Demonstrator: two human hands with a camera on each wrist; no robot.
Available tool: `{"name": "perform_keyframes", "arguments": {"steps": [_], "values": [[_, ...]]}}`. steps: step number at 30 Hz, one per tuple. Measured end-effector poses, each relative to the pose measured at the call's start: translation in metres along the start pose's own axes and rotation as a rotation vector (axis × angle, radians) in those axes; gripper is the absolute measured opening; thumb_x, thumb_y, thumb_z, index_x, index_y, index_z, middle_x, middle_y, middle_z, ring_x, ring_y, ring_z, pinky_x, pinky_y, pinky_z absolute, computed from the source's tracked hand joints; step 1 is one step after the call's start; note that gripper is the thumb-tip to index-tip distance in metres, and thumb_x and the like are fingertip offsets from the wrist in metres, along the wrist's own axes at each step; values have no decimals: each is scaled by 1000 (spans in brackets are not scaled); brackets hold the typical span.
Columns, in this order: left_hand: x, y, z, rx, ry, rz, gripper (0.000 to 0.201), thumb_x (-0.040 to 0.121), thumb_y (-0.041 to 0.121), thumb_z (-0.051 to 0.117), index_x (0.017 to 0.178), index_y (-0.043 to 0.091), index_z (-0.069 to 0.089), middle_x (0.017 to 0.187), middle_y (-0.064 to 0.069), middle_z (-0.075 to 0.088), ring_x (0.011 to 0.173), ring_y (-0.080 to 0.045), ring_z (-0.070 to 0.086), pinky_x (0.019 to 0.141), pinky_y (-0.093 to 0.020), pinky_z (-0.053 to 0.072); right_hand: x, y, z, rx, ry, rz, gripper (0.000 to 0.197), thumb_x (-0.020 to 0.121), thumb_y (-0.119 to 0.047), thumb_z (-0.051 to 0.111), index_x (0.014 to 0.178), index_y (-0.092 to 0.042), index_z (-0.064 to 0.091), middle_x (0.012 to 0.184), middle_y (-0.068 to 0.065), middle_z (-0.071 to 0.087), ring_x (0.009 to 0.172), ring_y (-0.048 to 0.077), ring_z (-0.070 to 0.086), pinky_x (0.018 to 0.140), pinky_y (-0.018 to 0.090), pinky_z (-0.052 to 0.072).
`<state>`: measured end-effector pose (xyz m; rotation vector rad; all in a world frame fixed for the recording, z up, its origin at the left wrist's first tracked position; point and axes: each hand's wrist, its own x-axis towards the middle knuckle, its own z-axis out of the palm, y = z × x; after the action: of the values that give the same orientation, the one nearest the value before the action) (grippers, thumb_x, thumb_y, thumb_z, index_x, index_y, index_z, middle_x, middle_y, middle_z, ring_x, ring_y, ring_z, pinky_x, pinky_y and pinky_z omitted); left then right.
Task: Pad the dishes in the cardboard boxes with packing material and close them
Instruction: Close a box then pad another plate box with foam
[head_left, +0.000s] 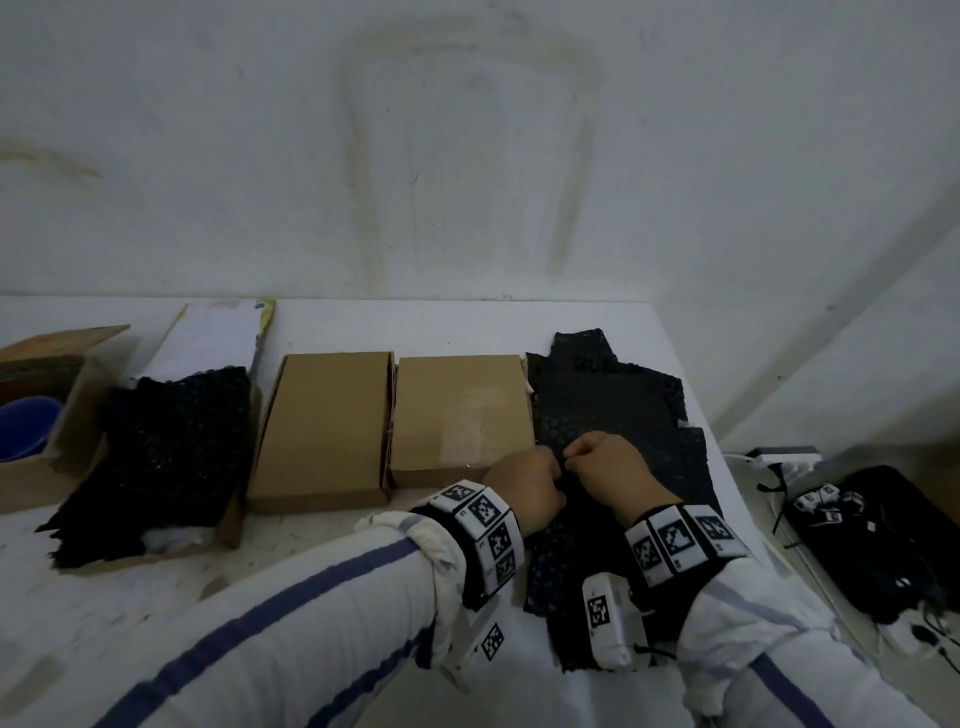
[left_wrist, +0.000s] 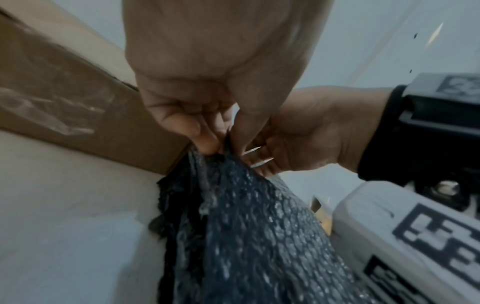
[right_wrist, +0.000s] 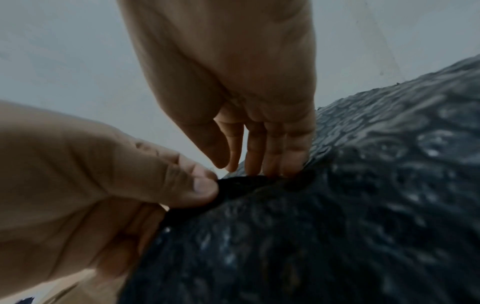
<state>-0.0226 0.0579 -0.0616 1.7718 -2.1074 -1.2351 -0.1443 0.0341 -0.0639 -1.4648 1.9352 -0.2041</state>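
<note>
both hands, left hand (head_left: 524, 480) and right hand (head_left: 605, 467), pinch the black bubble wrap (head_left: 608, 400); two boxes (head_left: 322, 426) look closed, an open box (head_left: 31, 415) remains.

I see a white table (head_left: 332, 566) carrying four boxes: two closed (head_left: 324, 431) (head_left: 460, 410), two open (head_left: 156, 457) (head_left: 31, 415), plus black wrap (head_left: 613, 415) at right.

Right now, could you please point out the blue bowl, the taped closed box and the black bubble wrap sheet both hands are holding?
blue bowl (head_left: 23, 428): head view, its inner wall.
taped closed box (head_left: 460, 410): head view, top face.
black bubble wrap sheet (head_left: 602, 400): head view, flat middle.
</note>
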Motion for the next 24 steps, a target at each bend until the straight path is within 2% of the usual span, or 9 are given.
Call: {"name": "perform_keyframes", "arguments": {"steps": [3, 6, 10, 12, 14, 16, 19, 22, 24], "values": [[-4, 4, 0, -138, 144, 46, 21, 87, 15, 57, 108, 13, 56, 97, -7, 61, 94, -25, 59, 77, -32, 45, -2, 2, -8, 33, 58, -22, 11, 87, -16, 55, 86, -17, 66, 95, 5, 66, 92, 23, 60, 77, 29, 45], [-8, 8, -12, -348, 251, 50, 12, 90, 13, 52, 99, 16, 59, 82, 3, 57, 78, -16, 55, 69, -25, 41, -3, 2, -19, 83, 132, -40, 12, 86, -19, 56, 86, -15, 67, 99, 7, 68, 95, 25, 61, 83, 32, 48], [-19, 3, -45, -759, 387, 6, 11, 89, 17, 53, 81, 20, 61, 80, -3, 61, 78, -20, 59, 80, -37, 50, -8, -8, -39, 94, 167, -34, 24, 90, -30, 56, 91, -8, 65, 102, 12, 66, 97, 28, 60, 87, 35, 46], [-27, -5, -64, -951, 447, 25, 18, 88, 12, 53, 73, 20, 59, 75, -6, 61, 74, -22, 59, 75, -40, 51, -12, -20, -47, 65, 111, -22, 39, 92, -40, 52, 95, -3, 63, 103, 14, 64, 93, 28, 57, 83, 34, 43], [-34, -14, -83, -1010, 529, 54, 22, 89, 5, 50, 72, 18, 55, 72, -6, 57, 71, -20, 56, 69, -36, 48, -18, -35, -51, 101, 0, -1, 51, 94, -47, 47, 99, 2, 62, 96, 14, 62, 79, 24, 55, 69, 31, 42], [-43, -25, -102, -1046, 603, 68, 25, 89, 0, 49, 71, 17, 53, 72, -6, 56, 70, -18, 53, 69, -34, 45, -23, -53, -47, 361, -167, 53, 52, 93, -50, 47, 101, -1, 64, 84, 9, 62, 71, 19, 57, 58, 28, 43], [-56, -48, -124, -1000, 697, 67, 24, 87, -2, 49, 72, 16, 54, 73, -4, 56, 69, -15, 53, 66, -28, 46, -28, -81, -33, 849, -345, 85, 26, 95, -32, 53, 92, -9, 64, 69, 5, 69, 62, 18, 65, 56, 25, 52], [-72, -72, -141, -1011, 739, 78, 27, 85, -10, 48, 78, 16, 52, 74, -4, 52, 69, -15, 51, 63, -24, 44, -28, -116, -19, 889, -336, -43, 15, 92, -4, 52, 81, -14, 54, 64, 4, 64, 54, 13, 62, 48, 18, 51], [-82, -90, -152, -1062, 735, 77, 31, 85, -15, 47, 91, 16, 49, 84, -6, 51, 74, -17, 52, 65, -23, 46, -26, -140, -9, 820, -276, -160, 26, 88, 7, 52, 83, -18, 54, 82, 8, 60, 67, 17, 60, 52, 21, 50]]}}
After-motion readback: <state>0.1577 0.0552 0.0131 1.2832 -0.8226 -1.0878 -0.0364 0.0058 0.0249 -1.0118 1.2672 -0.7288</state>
